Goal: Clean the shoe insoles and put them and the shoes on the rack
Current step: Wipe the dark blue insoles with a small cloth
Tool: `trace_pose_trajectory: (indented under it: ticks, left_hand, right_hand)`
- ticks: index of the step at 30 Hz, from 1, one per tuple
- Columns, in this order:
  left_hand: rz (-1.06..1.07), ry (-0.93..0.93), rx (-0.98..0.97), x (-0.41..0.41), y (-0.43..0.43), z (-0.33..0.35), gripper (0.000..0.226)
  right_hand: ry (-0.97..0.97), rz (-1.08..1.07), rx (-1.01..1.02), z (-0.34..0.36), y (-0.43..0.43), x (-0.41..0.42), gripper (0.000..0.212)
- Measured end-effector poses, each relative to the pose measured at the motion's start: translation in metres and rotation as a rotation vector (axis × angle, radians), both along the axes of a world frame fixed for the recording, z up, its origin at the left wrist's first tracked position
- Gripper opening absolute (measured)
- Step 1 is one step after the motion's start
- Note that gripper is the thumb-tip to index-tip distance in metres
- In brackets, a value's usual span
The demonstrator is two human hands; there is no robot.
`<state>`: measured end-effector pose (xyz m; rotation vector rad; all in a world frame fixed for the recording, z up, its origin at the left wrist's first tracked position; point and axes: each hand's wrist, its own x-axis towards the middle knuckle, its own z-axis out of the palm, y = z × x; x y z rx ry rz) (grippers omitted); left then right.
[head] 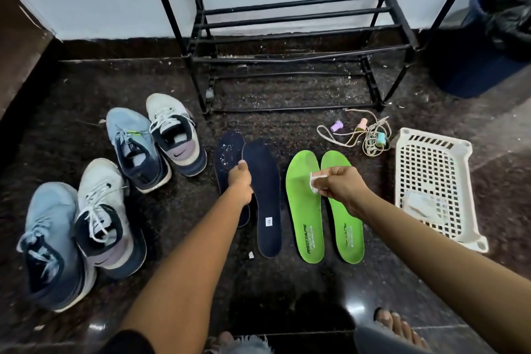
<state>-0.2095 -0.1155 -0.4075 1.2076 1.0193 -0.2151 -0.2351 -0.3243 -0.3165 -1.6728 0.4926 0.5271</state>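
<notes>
White plastic basket (434, 135) lies on dark floor (71, 100). Tangled cord (369, 144) w/ pastel pegs (335, 125) just left of basket's far end. Blue bin (465, 77) w/ black liner (511, 17) beyond basket, by wall.

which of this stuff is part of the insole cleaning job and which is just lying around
Job: navy insoles, green insoles, four shoes, black rack, white wipe.
Lying about: cord with clips, blue bin, white basket (contents unclear).
</notes>
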Motion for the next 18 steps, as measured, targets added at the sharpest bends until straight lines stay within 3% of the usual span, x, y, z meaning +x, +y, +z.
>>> trace_pose_trajectory:
  ticks: [6,10,13,18]
  left_hand:
    - [-0.109,0.053,0.135,0.004,0.002,-0.034,0.031]
    - [-0.254,-0.017,0.536,-0.001,0.005,-0.022,0.037]
    - [-0.159,-0.04,0.676,-0.003,0.014,-0.017,0.036]
    - [-0.041,0.127,0.694,-0.022,0.038,-0.014,0.03]
  right_hand:
    - [-0.018,0.047,-0.032,-0.007,-0.005,-0.001,0.016]
    - [-0.002,0.043,-0.054,-0.011,-0.01,0.0,0.011]
    - [0.005,0.029,-0.057,-0.011,-0.012,-0.001,0.012]
    - [-0.01,0.019,-0.056,-0.008,-0.015,-0.003,0.016]
